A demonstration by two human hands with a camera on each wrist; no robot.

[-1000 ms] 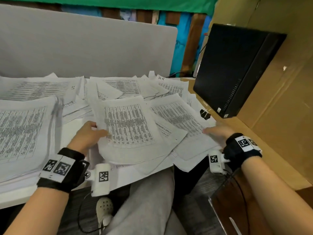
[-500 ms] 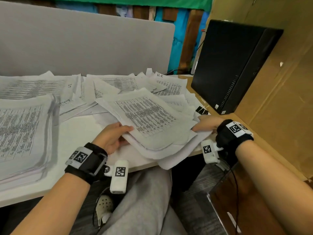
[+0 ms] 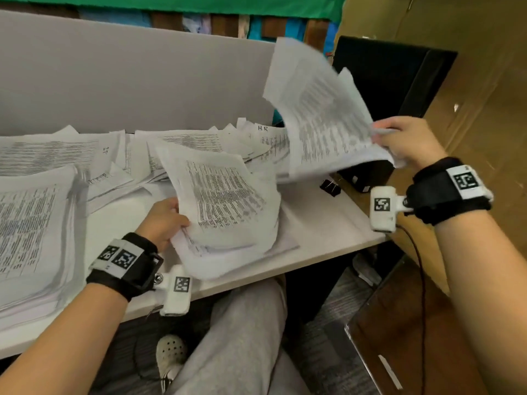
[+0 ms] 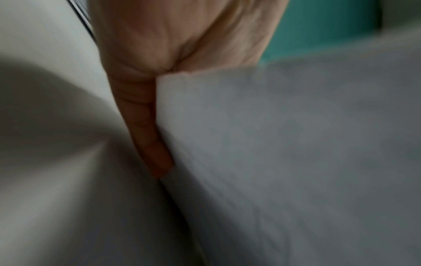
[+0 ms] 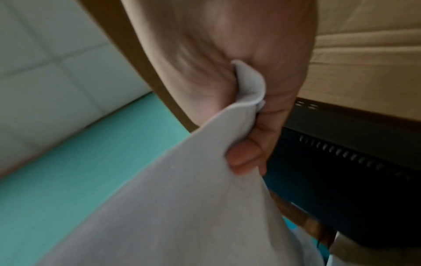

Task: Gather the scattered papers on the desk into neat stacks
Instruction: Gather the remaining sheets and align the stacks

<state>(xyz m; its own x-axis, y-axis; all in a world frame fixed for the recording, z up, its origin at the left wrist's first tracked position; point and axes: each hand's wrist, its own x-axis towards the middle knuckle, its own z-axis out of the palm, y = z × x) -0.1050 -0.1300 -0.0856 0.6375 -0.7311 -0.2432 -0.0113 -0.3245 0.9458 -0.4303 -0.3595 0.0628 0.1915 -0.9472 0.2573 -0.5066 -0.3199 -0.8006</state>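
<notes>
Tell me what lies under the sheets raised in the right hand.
Under the raised sheets held by the right hand: more loose papers, bare desk and a black binder clip. The computer case behind is partly covered.

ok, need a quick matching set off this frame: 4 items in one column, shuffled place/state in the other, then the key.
Items
1. sheaf in the right hand
2. sheaf in the left hand
3. black binder clip
4. tall stack

States
A. lies on the desk's far left
B. raised in the air, in front of the black computer case
C. on bare desk beside the case
D. gripped at its left edge, low over the desk

Pairs: 1-B, 2-D, 3-C, 4-A
</notes>
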